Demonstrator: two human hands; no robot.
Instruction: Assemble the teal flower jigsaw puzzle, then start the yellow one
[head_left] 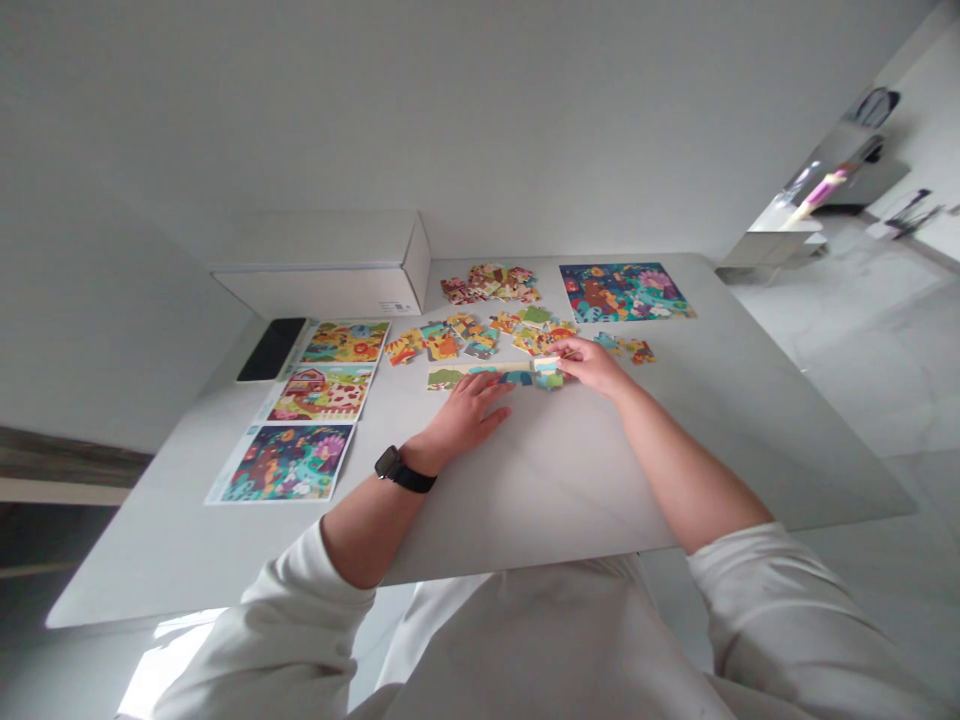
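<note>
A short joined row of puzzle pieces (pixel 480 376) lies on the white table (pixel 570 480). My left hand (pixel 471 410) lies flat just in front of it, fingers stretched toward the row, a black watch on the wrist. My right hand (pixel 592 364) pinches a small puzzle piece (pixel 547 365) at the right end of the row. Several loose pieces (pixel 480 338) are scattered just behind the row, and another heap of pieces (pixel 491 283) sits farther back.
A finished puzzle (pixel 624 291) lies at the back right. A sheet with three reference pictures (pixel 311 408) lies on the left, beside a black phone (pixel 271 349). A white box (pixel 330 265) stands at the back left. The table's right edge drops to the floor.
</note>
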